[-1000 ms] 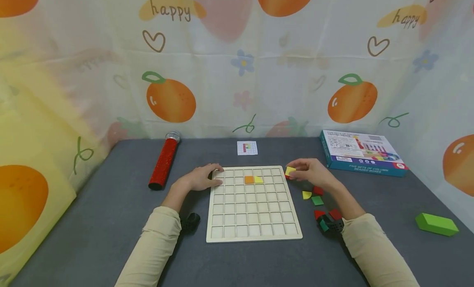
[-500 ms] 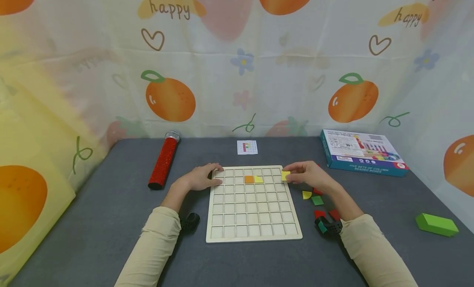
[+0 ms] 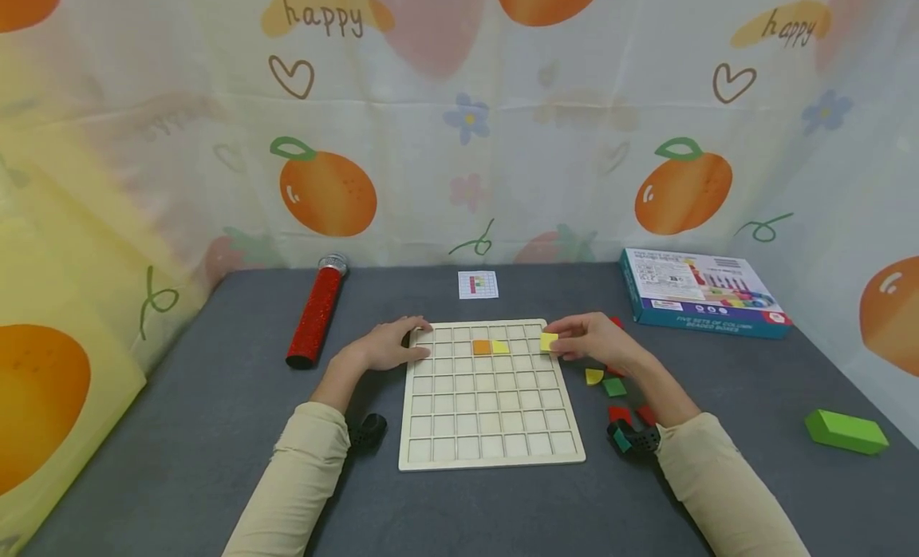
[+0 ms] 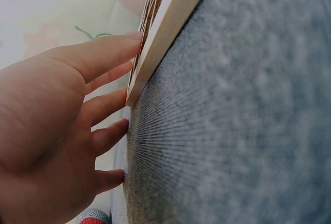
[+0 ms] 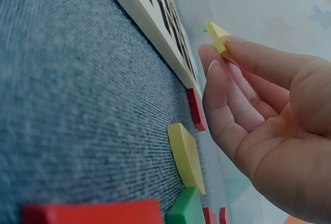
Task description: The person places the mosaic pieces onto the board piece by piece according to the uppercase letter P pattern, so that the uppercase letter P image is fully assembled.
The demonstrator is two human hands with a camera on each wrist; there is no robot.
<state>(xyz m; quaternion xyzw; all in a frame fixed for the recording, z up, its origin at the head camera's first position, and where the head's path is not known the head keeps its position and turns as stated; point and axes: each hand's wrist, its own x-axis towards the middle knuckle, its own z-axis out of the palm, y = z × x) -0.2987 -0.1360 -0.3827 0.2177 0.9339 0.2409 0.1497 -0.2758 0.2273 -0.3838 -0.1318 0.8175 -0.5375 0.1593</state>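
Note:
A pale wooden grid board (image 3: 495,413) lies flat on the dark table. In its upper rows an orange tile (image 3: 481,347) and a yellow tile (image 3: 500,347) sit side by side. My left hand (image 3: 388,345) touches the board's far left corner; in the left wrist view its thumb (image 4: 108,53) rests on the board's edge, the fingers spread. Above the board's far right corner, my right hand (image 3: 599,339) pinches a small yellow tile (image 3: 548,342) between thumb and forefinger. The right wrist view shows this tile (image 5: 220,38) held tilted, clear of the table.
Right of the board lie loose pieces: a yellow one (image 3: 593,377), a green one (image 3: 614,387) and several red ones, partly hidden by the right arm. Around them are a red microphone (image 3: 314,314), a pattern card (image 3: 478,285), a box (image 3: 704,294) and a green block (image 3: 847,432).
My right hand has moved left with the yellow tile, from beside the board to over its far right corner. The left hand stays at the board's corner.

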